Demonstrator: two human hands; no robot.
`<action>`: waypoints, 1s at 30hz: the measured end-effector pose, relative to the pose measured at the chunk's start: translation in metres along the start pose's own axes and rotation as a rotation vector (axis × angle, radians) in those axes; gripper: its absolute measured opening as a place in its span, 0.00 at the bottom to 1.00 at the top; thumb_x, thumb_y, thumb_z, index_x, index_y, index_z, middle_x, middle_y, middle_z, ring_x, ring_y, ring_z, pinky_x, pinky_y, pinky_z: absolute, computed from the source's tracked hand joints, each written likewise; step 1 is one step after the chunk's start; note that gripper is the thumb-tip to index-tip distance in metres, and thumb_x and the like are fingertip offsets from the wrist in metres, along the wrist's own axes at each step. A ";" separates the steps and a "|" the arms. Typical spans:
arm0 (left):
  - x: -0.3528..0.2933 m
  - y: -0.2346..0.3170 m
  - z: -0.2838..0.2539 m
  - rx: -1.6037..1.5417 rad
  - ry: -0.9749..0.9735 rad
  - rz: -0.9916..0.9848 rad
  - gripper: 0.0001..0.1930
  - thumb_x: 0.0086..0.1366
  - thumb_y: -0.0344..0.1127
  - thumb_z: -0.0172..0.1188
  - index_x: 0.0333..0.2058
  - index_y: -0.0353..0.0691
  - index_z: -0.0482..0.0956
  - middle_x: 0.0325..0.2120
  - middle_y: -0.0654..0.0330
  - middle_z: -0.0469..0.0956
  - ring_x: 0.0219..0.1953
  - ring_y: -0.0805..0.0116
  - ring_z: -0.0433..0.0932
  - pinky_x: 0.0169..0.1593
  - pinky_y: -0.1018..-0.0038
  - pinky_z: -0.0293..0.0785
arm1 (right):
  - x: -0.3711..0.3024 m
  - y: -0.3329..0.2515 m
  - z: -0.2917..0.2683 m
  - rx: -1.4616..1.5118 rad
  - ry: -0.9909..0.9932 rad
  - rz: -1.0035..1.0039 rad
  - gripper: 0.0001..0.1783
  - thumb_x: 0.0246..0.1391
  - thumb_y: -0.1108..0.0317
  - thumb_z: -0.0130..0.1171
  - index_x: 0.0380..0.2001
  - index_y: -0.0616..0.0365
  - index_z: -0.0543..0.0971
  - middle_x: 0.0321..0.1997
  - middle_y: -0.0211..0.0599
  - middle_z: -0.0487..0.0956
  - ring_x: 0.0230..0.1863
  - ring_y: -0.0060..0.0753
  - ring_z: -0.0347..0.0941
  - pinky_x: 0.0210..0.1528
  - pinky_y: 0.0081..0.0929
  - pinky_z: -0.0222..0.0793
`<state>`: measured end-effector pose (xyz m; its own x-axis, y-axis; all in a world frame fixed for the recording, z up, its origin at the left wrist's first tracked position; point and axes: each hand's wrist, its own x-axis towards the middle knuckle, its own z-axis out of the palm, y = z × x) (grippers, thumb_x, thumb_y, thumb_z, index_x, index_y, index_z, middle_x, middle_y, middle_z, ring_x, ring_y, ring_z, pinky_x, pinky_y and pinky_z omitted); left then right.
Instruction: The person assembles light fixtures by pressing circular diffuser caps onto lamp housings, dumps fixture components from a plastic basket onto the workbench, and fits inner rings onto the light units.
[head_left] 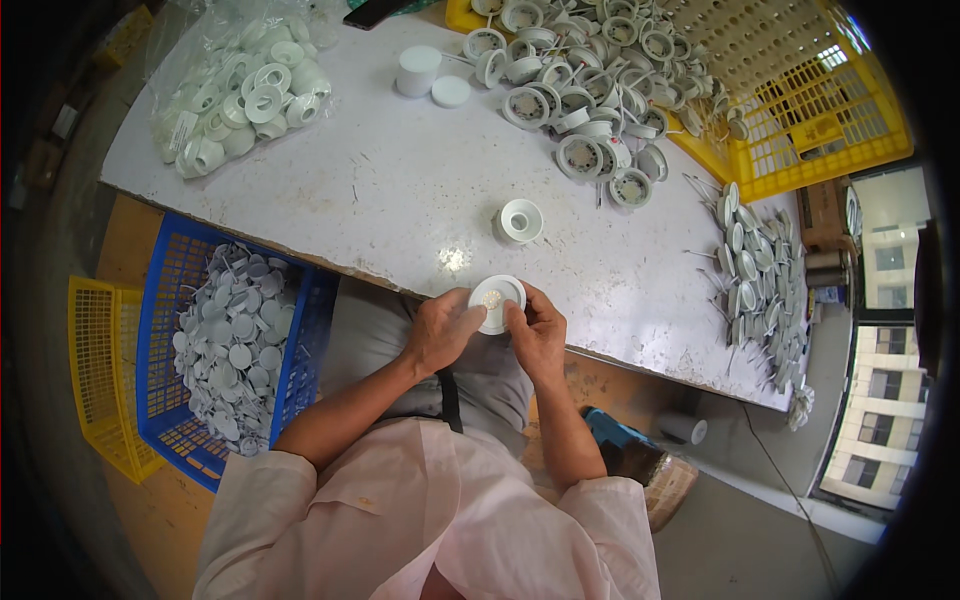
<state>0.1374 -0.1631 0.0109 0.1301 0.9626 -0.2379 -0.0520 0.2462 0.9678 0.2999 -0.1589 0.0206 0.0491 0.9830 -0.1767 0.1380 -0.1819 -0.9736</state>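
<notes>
Between both hands, at the table's near edge, I hold a round white lamp housing [497, 303] with a pale disc showing inside its rim. My left hand [446, 326] grips its left side, the thumb on the lower rim. From the right, my right hand [537, 332] closes on the same rim, its thumb pressing near the front. Just beyond them a white ring-shaped cup [520, 221] stands on the white table [400, 190]. The undersides of my fingers are hidden.
A clear bag of white cups [245, 95] lies far left. Wired lamp housings [585, 100] pile up before a yellow crate [820, 130]; finished-looking white discs [750, 270] line the right edge. A blue basket of discs [235, 340] stands at my left. White round pieces [419, 70] sit at the back.
</notes>
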 end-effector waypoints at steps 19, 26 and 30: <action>0.003 0.001 0.002 0.093 0.023 -0.014 0.13 0.64 0.35 0.56 0.38 0.29 0.79 0.23 0.66 0.77 0.24 0.84 0.69 0.27 0.82 0.65 | -0.007 -0.007 0.004 -0.014 0.050 0.034 0.17 0.55 0.75 0.55 0.48 0.65 0.75 0.41 0.36 0.79 0.38 0.21 0.73 0.44 0.20 0.69; 0.004 0.008 0.006 0.139 -0.083 -0.021 0.16 0.62 0.41 0.58 0.38 0.31 0.78 0.21 0.63 0.76 0.24 0.79 0.70 0.29 0.77 0.69 | -0.007 -0.025 -0.024 -0.256 0.038 -0.386 0.34 0.41 0.73 0.68 0.55 0.64 0.69 0.55 0.48 0.70 0.50 0.39 0.70 0.51 0.32 0.68; 0.004 -0.001 0.001 0.000 -0.161 0.010 0.15 0.63 0.39 0.59 0.39 0.30 0.77 0.23 0.65 0.77 0.26 0.82 0.71 0.28 0.82 0.67 | -0.004 -0.030 -0.019 -0.610 -0.094 -0.688 0.45 0.33 0.67 0.74 0.58 0.61 0.66 0.59 0.51 0.65 0.53 0.52 0.66 0.52 0.39 0.68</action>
<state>0.1388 -0.1598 0.0095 0.2862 0.9344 -0.2121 -0.0541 0.2368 0.9701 0.3145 -0.1578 0.0534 -0.3136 0.8723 0.3752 0.6060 0.4880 -0.6282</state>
